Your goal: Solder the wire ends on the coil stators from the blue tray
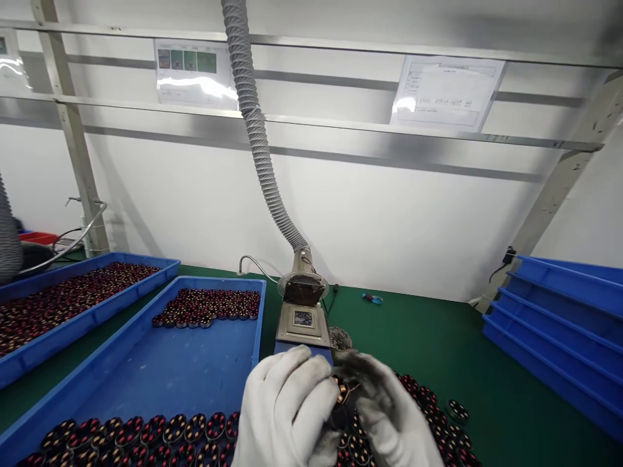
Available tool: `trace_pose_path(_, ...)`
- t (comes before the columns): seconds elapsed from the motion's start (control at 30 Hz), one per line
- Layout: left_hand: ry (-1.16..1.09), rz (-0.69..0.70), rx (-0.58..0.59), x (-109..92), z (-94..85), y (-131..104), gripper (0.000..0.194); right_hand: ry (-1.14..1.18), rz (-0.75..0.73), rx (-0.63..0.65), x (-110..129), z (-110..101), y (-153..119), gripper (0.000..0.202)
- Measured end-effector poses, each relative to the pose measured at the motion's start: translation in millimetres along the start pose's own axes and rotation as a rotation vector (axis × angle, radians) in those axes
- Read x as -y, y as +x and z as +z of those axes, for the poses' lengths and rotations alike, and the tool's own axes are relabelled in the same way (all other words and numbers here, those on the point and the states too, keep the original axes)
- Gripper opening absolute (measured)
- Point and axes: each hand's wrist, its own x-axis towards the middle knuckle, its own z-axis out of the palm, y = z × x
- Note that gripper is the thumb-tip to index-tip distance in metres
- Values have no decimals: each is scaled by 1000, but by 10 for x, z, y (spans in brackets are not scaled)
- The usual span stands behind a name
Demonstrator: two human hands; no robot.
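Observation:
Both my hands wear white gloves and meet low in the middle of the head view. My left hand [292, 412] has its fingers curled round a small round motor stator [341, 392] with copper windings. My right hand [392, 412] closes on the same stator from the other side, its glove fingertips stained dark grey. A thin reddish wire shows between the hands; much of the stator is hidden by the fingers. Just beyond them stands a solder pot [302, 321] with a square metal-framed bath. More loose stators [359, 449] lie on the bench below and right of the hands.
A blue tray [195, 370] to the left holds rows of stators front and back. Another blue tray [92, 318] full of them lies farther left. A grey fume hose [257, 136] hangs over the pot. Stacked blue trays [559, 337] stand right; small cutters [372, 298] lie behind.

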Motion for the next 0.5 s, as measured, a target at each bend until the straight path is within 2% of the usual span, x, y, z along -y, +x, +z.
trace_pose_path(0.1, -93, -94, -38, -23, 19, 29, 22, 130, 227, 178, -78, 97, 25, 33)
trace_pose_path(0.2, -245, -219, -60, -39, -3, 85, 23, 275, 340, 239, -177, 90, 67, 32)
trace_pose_path(0.37, -567, -279, 8, 25, -13, 100, 20, 322, 375, 270, -288, 26, 91, 31)
trace_pose_path(0.5, -786, -477, -24, 70, -26, 67, 27, 333, 388, 316, -322, 0, 98, 28)
